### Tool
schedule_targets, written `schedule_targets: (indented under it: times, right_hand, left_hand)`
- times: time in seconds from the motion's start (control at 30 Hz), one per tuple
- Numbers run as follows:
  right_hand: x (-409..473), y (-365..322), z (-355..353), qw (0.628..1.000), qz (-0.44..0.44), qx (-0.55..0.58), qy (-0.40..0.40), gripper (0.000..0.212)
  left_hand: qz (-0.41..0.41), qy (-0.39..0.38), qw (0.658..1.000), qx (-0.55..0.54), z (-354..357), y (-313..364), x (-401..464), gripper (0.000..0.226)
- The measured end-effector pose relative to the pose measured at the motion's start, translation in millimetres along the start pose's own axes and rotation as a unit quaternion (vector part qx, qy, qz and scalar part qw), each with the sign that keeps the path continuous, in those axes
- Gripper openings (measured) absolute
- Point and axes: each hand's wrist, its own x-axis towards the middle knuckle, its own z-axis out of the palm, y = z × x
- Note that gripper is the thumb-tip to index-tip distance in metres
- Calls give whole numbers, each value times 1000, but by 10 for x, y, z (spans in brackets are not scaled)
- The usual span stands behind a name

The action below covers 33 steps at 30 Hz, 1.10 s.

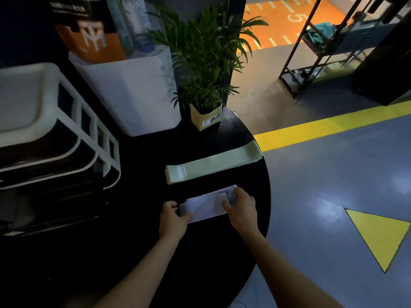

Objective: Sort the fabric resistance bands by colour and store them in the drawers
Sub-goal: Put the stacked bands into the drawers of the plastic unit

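Holding a pale lilac band (205,205) flat on the black worktop (138,218): left hand (173,217) pinches its end, right hand (241,207) presses the other. Green bands (213,164) overhang the worktop edge; a nudge could drop them. Drawers (51,138) sit well apart, left.

There's a leafy potted plant (203,70) at top center on the round black table (142,252), with a white bin (133,92) just left of it. Yellow floor stripe (329,127) and triangle (382,236) on the right, metal shelf rack (315,52) upper right.
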Motion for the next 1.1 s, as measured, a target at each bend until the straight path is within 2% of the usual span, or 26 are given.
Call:
schedule_targets:
  times: [0.1,0.17,0.27,0.4,0.57,0.67,0.87,1.0,1.1]
  right_hand:
    - [36,72,-69,999,13,-10,30,41]
    - [83,104,-90,998,42,33,13,54]
    - [187,141,-112,994,62,56,-66,45]
    - [304,135,-198,987,61,61,-132,29]
    - [342,154,-182,977,93,104,-161,25]
    - [319,166,-159,970,99,135,-178,23]
    - [195,159,-109,970,88,180,-139,24]
    - [16,163,-63,969,70,212,-103,32]
    - [-144,79,-20,970,67,221,-74,29]
  left_hand:
    - [1,-25,999,23,23,43,18,52]
    - [-7,-35,999,30,11,52,38,52]
    - [-16,-55,998,26,-16,52,94,50]
    - [-35,-74,996,19,-38,80,104,50]
    - [-39,-103,993,-34,-72,-20,43,52]
    - [-42,-124,989,-72,-85,-40,19,64]
    - [-54,-146,978,-138,-58,-36,28,66]
    - [-26,-150,978,-144,-103,-80,-44,60]
    - [10,-144,981,-130,-202,-98,-155,59]
